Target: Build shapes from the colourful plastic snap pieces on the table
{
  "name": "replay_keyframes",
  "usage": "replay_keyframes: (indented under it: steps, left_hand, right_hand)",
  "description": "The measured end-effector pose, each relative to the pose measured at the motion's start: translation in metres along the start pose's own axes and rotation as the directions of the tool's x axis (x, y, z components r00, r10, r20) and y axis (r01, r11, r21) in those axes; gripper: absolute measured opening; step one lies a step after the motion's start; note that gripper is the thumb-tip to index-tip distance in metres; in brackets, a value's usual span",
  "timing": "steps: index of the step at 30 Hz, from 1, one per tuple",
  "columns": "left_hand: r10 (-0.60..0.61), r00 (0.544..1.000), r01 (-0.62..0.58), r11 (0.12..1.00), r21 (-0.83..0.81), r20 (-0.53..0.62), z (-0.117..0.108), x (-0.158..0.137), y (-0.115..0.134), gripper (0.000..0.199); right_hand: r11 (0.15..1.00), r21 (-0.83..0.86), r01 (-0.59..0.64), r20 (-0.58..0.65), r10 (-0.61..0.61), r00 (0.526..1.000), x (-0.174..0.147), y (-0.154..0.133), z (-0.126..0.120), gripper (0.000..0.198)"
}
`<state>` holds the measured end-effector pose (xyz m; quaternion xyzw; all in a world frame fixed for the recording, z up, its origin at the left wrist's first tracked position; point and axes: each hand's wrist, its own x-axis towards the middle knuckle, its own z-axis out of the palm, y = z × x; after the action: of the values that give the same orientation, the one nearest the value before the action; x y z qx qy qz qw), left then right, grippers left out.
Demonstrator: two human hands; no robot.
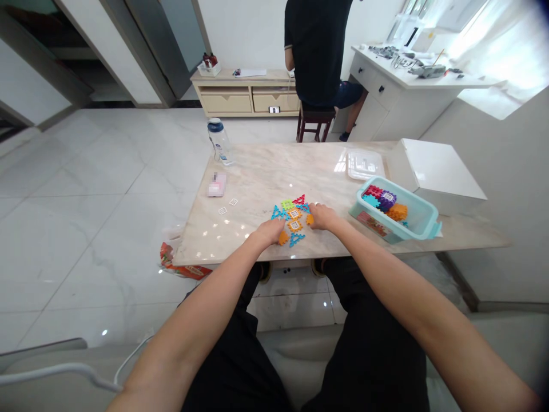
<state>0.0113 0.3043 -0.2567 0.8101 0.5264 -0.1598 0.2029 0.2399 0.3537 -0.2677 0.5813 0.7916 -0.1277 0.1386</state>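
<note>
flat toothed plastic tiles (293, 216), triangles and squares, clustered near marble table's (257, 183) front edge | left hand (269, 232), right hand (322, 216) laid flat on them, nothing gripped | no clear long axis

Worktop (257, 183): polished marble, glossy, smooth. Tiles (294, 220) at fingers (315, 207): moulded plastic, bright, matt, toothed edges. Tub (422, 220) beyond right-hand fingers: smooth teal plastic, slight sheen. Lid (364, 164) farther off: clear plastic. Bottle (220, 142): transparent plastic.

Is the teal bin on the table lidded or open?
Open: the teal bin shows coloured blocks inside, and a clear lid lies apart on the table.
</note>
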Motion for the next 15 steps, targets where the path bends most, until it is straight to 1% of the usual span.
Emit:
replay_keyframes:
  steps: [1, 3, 5, 7, 8, 10, 12, 15]
  left_hand:
    - [-0.008, 1.000, 0.008, 1.000, -0.007, -0.011, -0.001, 0.000, 0.000, 0.065]
    - [-0.038, 0.999, 0.038, 0.999, -0.027, -0.011, -0.006, -0.001, 0.001, 0.064]
    - [-0.080, 0.997, 0.080, 0.996, -0.032, 0.006, -0.014, -0.003, 0.000, 0.068]
    - [-0.093, 0.996, 0.093, 0.995, -0.024, 0.004, -0.019, -0.005, -0.003, 0.064]
    - [-0.076, 0.997, 0.076, 0.997, -0.025, -0.004, -0.020, -0.006, -0.005, 0.061]
    - [-0.009, 1.000, 0.009, 0.999, -0.032, -0.003, -0.018, -0.007, -0.008, 0.060]
    - [0.044, 0.998, -0.043, 0.999, -0.026, 0.037, -0.013, -0.007, -0.008, 0.068]
    - [0.041, 0.998, -0.041, 0.999, 0.009, 0.048, -0.005, -0.006, -0.003, 0.075]
  right_hand:
    - [1.000, 0.001, -0.002, 0.024, 0.002, 1.000, -0.001, 0.003, -0.002, 0.068]
    - [1.000, 0.009, 0.016, 0.075, -0.017, 0.997, -0.003, 0.008, -0.005, 0.064]
    - [0.997, 0.018, 0.072, 0.101, -0.073, 0.992, -0.005, 0.013, -0.008, 0.053]
    - [0.987, 0.041, 0.155, 0.091, -0.158, 0.983, -0.007, 0.015, -0.011, 0.042]
    - [0.980, 0.056, 0.192, 0.081, -0.197, 0.977, -0.008, 0.015, -0.013, 0.040]
    - [0.964, 0.097, 0.247, 0.066, -0.254, 0.965, -0.010, 0.012, -0.016, 0.042]
    - [0.950, 0.145, 0.276, 0.071, -0.288, 0.955, -0.012, 0.006, -0.019, 0.048]
    - [0.933, 0.198, 0.300, 0.086, -0.322, 0.943, -0.013, -0.005, -0.022, 0.050]
